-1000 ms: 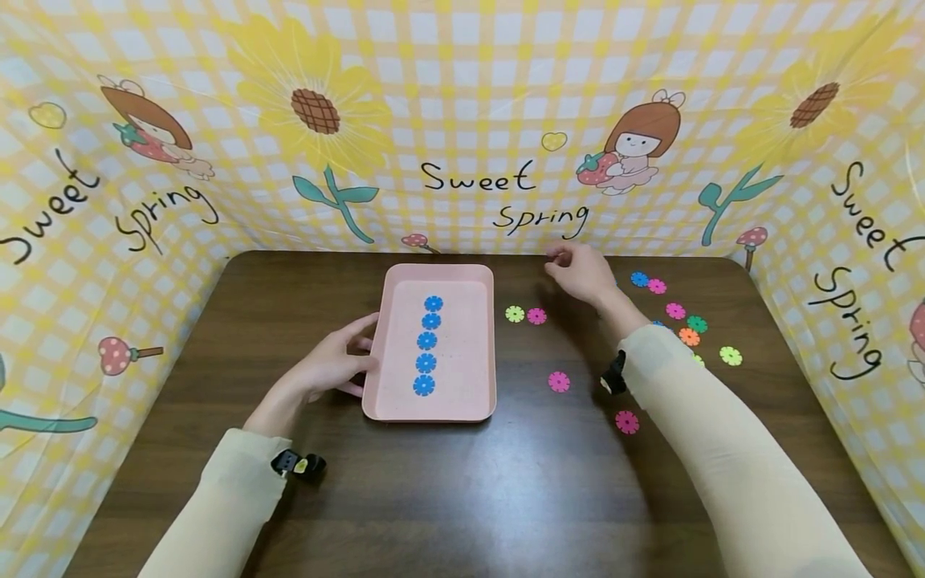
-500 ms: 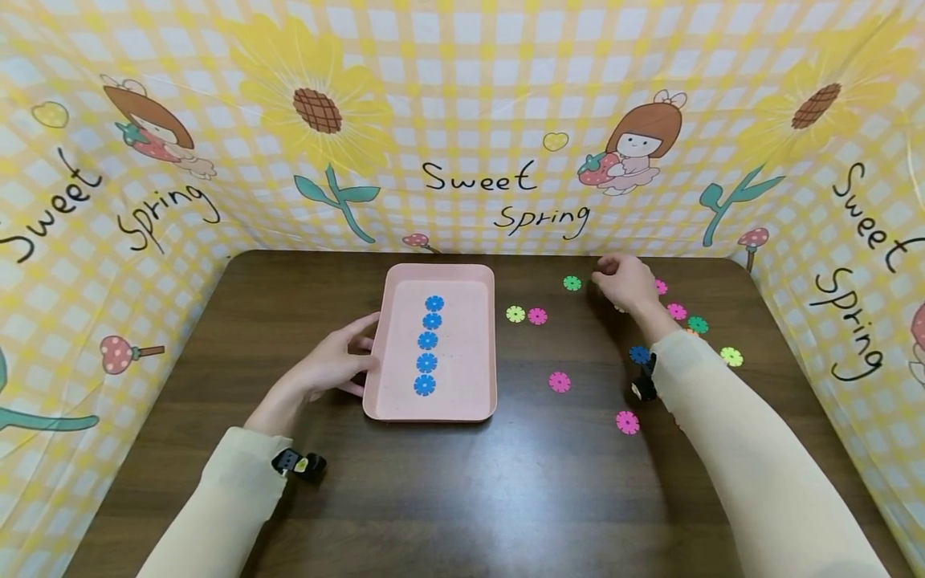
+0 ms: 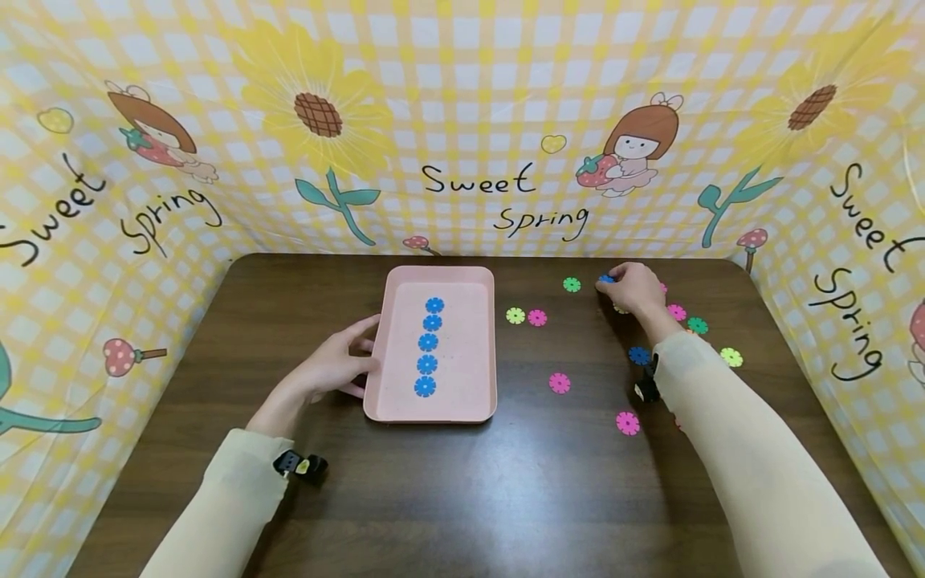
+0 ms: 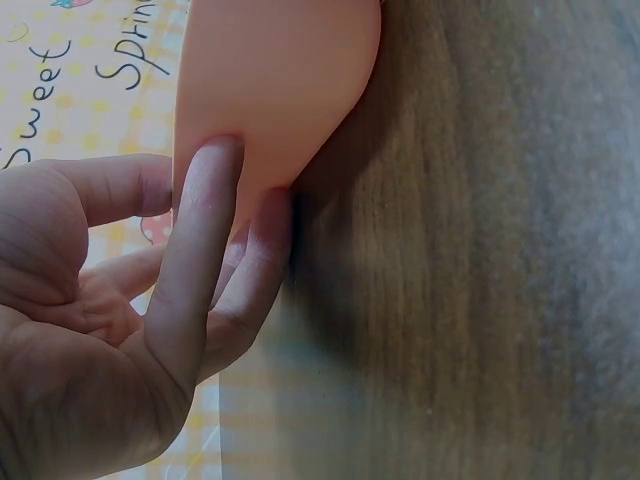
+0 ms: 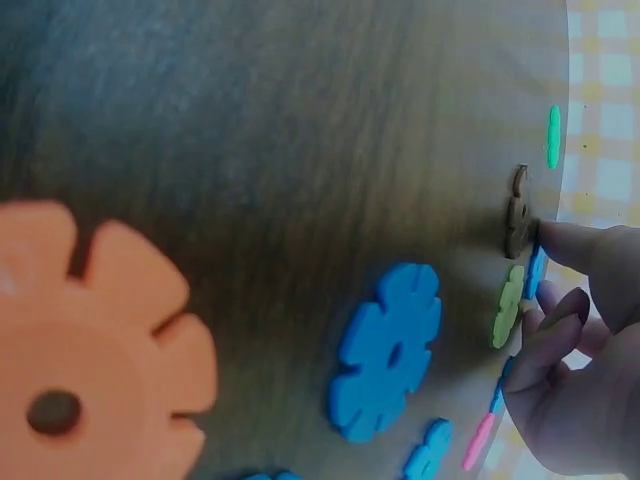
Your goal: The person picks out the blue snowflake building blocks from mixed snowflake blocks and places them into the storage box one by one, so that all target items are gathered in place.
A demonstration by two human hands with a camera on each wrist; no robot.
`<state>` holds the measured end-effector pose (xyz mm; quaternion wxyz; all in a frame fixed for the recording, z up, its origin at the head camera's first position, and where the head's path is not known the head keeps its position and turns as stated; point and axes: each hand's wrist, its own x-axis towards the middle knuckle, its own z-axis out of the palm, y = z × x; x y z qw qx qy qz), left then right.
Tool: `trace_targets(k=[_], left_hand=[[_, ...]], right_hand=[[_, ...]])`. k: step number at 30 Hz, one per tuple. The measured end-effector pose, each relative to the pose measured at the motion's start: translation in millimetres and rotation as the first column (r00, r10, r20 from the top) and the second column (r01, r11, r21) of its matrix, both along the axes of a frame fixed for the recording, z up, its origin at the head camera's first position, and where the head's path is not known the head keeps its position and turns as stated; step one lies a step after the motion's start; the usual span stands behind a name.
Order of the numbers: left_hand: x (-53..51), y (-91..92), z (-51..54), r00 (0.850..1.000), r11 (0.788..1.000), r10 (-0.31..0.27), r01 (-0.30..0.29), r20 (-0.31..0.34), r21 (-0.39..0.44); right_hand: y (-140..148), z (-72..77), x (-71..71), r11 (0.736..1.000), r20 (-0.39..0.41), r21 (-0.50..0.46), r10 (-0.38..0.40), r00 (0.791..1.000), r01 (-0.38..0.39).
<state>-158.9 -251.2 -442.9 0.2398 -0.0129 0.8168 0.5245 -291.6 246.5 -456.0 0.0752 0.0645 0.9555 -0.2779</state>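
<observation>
Pinching a blue disc point(image 3: 605, 279) between thumb and fingers, the right hand point(image 3: 636, 291) is working near the far edge of the dark wooden table point(image 3: 433, 498); whether that disc is touching the wood cannot be told. Just beside it a yellow-green disc point(image 5: 508, 308) is lying under the hand, and a green disc point(image 3: 572, 284) is lying to its left. More discs in pink, orange and blue are lying scattered around. Farther left, the left hand point(image 3: 332, 361) is resting relaxed fingers against the outer side of a pink tray point(image 3: 466, 361), where five blue discs point(image 3: 428, 342) are forming a column. Yellow checked cloth point(image 3: 477, 96) is standing behind.
</observation>
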Motion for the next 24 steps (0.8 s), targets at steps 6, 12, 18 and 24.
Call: trace_targets(k=[6, 12, 18, 24], left_hand=[[0.7, 0.0, 0.0, 1.000, 1.000, 0.000, 0.000, -0.003, 0.003], [0.3, -0.1, -0.1, 1.000, 1.000, 0.005, -0.005, -0.001, 0.004], [-0.5, 0.1, -0.4, 1.000, 1.000, 0.003, -0.003, -0.001, 0.010], [0.6, -0.5, -0.3, 1.000, 1.000, 0.006, -0.006, 0.008, 0.017]], right_hand=[[-0.1, 1.1, -1.8, 1.000, 0.045, -0.006, 0.007, 0.999, -0.007], [1.3, 2.0, -1.3, 1.000, 0.068, 0.012, 0.015, 0.998, -0.016], [3.0, -1.2, -0.6, 1.000, 0.004, 0.017, 0.006, 1.000, -0.006], [4.2, -4.9, 1.3, 1.000, -0.060, -0.017, 0.022, 0.998, -0.023]])
